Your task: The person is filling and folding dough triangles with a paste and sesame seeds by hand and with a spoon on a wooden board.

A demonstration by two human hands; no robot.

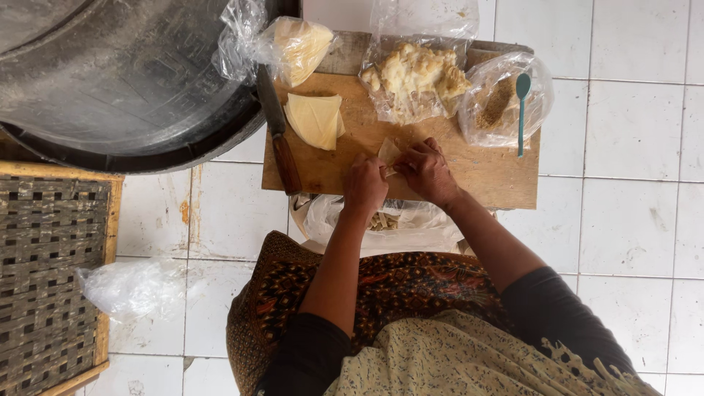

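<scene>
My left hand [365,185] and my right hand [426,171] meet over the near edge of a wooden cutting board [484,172]. Together they pinch a small pale dough wrapper [388,151]. A stack of pale folded wrappers [315,119] lies on the board to the left. An open plastic bag of lumpy pale filling [414,73] sits at the board's far side. Just below my hands, an open plastic bag [418,226] in my lap holds small folded pieces [380,220].
A knife with a wooden handle [279,132] lies on the board's left edge. More wrappers sit in a bag [297,45]. A teal spoon [521,110] rests on a bag of brown powder [499,103]. A big dark metal pan [110,81], a woven tray [51,271] and a crumpled bag [132,287] lie left on the white tiled floor.
</scene>
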